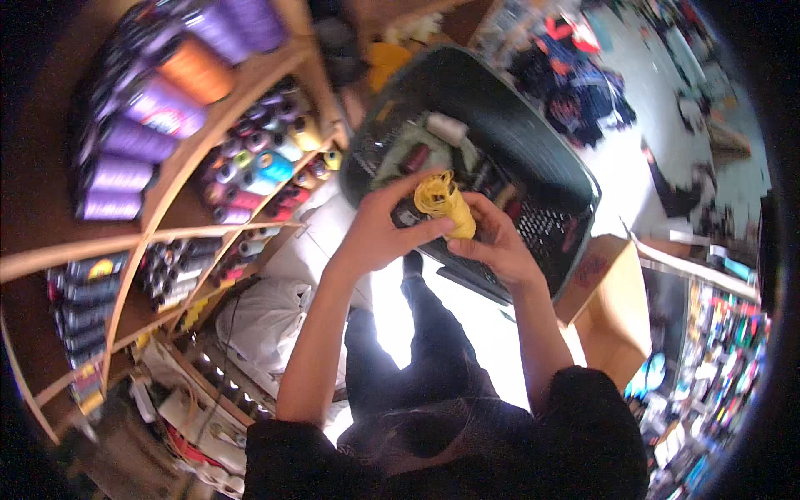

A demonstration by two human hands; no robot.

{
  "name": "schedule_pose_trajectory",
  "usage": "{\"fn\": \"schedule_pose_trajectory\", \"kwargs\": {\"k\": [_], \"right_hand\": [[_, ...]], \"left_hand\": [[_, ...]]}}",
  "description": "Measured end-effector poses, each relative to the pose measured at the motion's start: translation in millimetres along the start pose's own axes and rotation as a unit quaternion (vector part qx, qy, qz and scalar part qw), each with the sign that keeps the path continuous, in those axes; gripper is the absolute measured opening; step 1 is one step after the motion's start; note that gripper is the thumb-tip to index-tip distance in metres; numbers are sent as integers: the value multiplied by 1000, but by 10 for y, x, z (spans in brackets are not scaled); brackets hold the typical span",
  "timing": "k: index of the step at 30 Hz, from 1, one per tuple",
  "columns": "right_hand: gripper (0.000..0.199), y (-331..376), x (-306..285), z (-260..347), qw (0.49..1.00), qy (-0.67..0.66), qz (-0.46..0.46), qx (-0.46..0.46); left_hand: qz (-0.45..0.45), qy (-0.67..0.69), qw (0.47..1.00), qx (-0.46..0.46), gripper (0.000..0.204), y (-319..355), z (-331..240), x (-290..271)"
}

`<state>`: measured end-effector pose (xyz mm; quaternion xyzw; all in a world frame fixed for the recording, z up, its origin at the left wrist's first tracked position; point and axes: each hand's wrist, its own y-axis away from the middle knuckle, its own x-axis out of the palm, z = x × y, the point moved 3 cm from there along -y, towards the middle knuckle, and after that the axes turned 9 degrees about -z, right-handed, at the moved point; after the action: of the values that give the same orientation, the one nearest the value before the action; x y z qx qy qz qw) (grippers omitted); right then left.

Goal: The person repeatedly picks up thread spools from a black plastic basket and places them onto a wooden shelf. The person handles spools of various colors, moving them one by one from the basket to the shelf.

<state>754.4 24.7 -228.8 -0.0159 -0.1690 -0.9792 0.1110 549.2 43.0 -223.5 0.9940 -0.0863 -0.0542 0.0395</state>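
Between my two hands is a yellow spool of thread [457,212], tilted, with loose loops of thread bunched at its upper end. My left hand [387,221] grips it from the left, thumb across its side. From the right, the fingers and thumb of my right hand [498,242] close on its lower end. Beneath and beyond the hands stands a dark green plastic basket [533,125] with perforated sides. A white spool [447,128] and a dark red spool [414,158] lie inside it, among other items too dim to make out.
On the left, a wooden shelf [179,179] holds many thread spools, with purple cones [137,142] and an orange cone [196,68] on top. An open cardboard box [612,308] stands right of the basket. A white sack [265,321] sits below the shelf. Dark clothes [583,96] lie on the floor beyond.
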Motion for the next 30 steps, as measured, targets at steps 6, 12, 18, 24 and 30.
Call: {"fn": "schedule_pose_trajectory", "kwargs": {"k": [6, 12, 18, 24, 30], "right_hand": [[78, 42, 1367, 345, 987, 96, 105, -69], [74, 328, 2853, 1085, 927, 198, 232, -218], [46, 562, 4014, 1290, 831, 196, 297, -428], [41, 382, 4771, 1807, 855, 36, 185, -483], [25, 257, 5582, 1979, 743, 183, 111, -634]], "left_hand": [[-172, -38, 984, 24, 49, 995, -221, -1004], [-419, -286, 853, 127, 47, 2172, -609, -1919], [-500, -422, 745, 131, 55, 2967, -965, -2463], [-655, -363, 654, 108, 48, 3538, -1279, -3073], [-720, -173, 668, 78, 29, 3920, -911, -3486]]}}
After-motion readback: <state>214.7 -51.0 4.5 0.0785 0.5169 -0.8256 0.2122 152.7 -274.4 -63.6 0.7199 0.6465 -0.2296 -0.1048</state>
